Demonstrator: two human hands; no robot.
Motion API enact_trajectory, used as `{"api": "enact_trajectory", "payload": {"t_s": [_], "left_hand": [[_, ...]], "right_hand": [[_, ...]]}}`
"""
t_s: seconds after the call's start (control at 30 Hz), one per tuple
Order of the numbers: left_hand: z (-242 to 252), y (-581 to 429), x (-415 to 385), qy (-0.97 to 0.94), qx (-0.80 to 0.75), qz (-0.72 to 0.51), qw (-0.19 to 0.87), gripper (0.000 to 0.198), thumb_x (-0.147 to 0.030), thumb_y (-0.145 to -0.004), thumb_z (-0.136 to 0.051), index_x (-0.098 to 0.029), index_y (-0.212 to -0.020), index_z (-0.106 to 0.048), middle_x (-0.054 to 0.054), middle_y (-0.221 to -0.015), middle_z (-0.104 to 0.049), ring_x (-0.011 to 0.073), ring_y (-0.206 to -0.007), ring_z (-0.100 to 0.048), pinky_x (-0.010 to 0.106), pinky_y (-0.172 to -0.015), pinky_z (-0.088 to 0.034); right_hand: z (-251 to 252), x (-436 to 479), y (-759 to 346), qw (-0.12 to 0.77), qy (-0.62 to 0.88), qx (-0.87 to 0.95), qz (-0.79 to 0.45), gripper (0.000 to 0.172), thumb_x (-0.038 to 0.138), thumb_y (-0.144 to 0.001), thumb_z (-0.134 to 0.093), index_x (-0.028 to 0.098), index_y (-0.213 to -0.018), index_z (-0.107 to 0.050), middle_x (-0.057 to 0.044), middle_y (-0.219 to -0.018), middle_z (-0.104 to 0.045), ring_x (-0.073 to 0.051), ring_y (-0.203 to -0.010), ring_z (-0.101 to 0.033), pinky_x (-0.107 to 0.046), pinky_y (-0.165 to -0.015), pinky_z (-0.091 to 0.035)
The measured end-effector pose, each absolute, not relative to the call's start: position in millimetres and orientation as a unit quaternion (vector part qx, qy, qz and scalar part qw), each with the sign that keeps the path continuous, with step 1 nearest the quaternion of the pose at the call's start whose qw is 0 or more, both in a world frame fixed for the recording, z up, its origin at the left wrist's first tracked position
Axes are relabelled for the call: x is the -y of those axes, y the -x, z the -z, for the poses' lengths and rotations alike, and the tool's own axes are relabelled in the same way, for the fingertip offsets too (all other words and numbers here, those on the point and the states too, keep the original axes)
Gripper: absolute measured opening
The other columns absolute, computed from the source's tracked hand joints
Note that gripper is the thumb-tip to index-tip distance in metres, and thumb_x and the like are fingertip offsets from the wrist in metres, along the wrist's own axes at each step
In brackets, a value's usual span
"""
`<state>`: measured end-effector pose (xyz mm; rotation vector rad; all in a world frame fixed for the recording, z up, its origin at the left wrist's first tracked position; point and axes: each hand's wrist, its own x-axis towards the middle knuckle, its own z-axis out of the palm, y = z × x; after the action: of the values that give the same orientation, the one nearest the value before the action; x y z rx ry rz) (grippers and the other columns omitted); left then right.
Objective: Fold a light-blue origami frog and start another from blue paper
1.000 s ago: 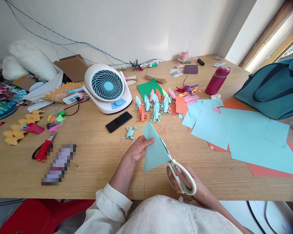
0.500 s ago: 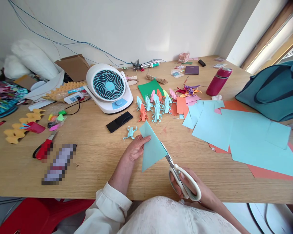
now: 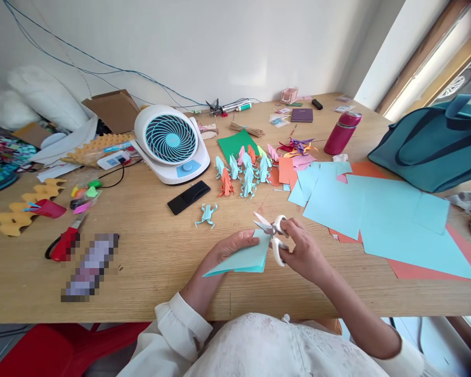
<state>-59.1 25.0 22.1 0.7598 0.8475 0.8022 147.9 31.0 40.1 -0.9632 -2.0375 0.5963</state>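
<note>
My left hand (image 3: 235,246) grips a folded light-blue sheet of paper (image 3: 245,257), thumb on top, held above the table near its front edge. In my right hand (image 3: 301,248) is a pair of white-handled scissors (image 3: 273,234), with fingers in the loops. The scissor blades are parted and point away to the left, at the paper's upper right corner; whether they touch it I cannot tell. Just beyond lies a light-blue paper frog (image 3: 206,215). Several folded paper figures (image 3: 248,175), mostly light blue with some orange and pink, stand together farther back.
Light-blue sheets (image 3: 400,230) lie over orange ones on the right, before a teal bag (image 3: 427,144) and a magenta bottle (image 3: 342,133). A white fan (image 3: 172,144) and black phone (image 3: 189,197) stand left of centre. Red-handled scissors (image 3: 66,242) lie at left.
My right hand has swung the scissors up and round, from pointing away beneath the paper's right edge to pointing left at its top corner. My left hand has lowered and turned the paper flatter.
</note>
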Motion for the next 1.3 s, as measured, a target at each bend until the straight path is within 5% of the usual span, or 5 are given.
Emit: {"api": "enact_trajectory", "payload": {"t_s": [0.17,0.4,0.83,1.0,1.3], "left_hand": [[-13,70,-32,-0.307,-0.393,-0.355,0.791,0.053,-0.058,-0.080,-0.066,-0.015,-0.112,-0.069,0.012,-0.091,-0.073,0.0175,-0.066,-0.065,0.026,-0.056,-0.047],[-20,67,-33,-0.355,-0.324,-0.482,0.733,0.059,-0.057,-0.064,-0.080,-0.013,-0.103,-0.071,0.017,-0.111,-0.071,0.0289,-0.109,-0.065,0.035,-0.091,-0.051],[-16,49,-33,-0.206,-0.410,-0.554,0.695,0.036,-0.028,-0.062,-0.088,-0.013,-0.092,-0.072,0.008,-0.089,-0.078,0.0192,-0.077,-0.072,0.028,-0.071,-0.057],[-17,57,-40,-0.096,-0.397,-0.606,0.682,0.024,-0.017,-0.071,-0.081,-0.016,-0.092,-0.068,0.001,-0.085,-0.077,0.0144,-0.077,-0.073,0.024,-0.075,-0.058],[-17,59,-45,-0.046,-0.388,-0.626,0.674,0.028,-0.013,-0.080,-0.072,-0.017,-0.107,-0.065,0.001,-0.090,-0.077,0.0135,-0.081,-0.074,0.025,-0.082,-0.058]], "right_hand": [[-41,-40,-138,0.431,0.445,0.702,-0.351,0.017,0.022,-0.081,-0.064,0.023,-0.095,-0.054,0.000,-0.079,-0.057,-0.015,-0.069,-0.050,-0.028,-0.064,-0.039],[-37,-51,-145,0.461,0.460,0.513,-0.559,0.040,0.040,-0.071,-0.076,0.022,-0.098,-0.053,0.004,-0.076,-0.054,-0.013,-0.067,-0.051,-0.027,-0.061,-0.040],[-34,-34,-142,0.421,0.454,0.539,-0.571,0.039,0.056,-0.082,-0.065,0.021,-0.098,-0.055,0.000,-0.078,-0.057,-0.016,-0.070,-0.051,-0.029,-0.064,-0.041],[-34,-1,-169,0.315,0.329,0.573,-0.681,0.046,0.064,-0.093,-0.041,0.021,-0.095,-0.058,-0.003,-0.071,-0.056,-0.016,-0.061,-0.049,-0.031,-0.060,-0.041],[-33,30,-178,0.201,0.290,0.513,-0.783,0.054,0.070,-0.087,-0.044,0.019,-0.095,-0.059,-0.003,-0.065,-0.055,-0.015,-0.054,-0.048,-0.029,-0.050,-0.037]]}}
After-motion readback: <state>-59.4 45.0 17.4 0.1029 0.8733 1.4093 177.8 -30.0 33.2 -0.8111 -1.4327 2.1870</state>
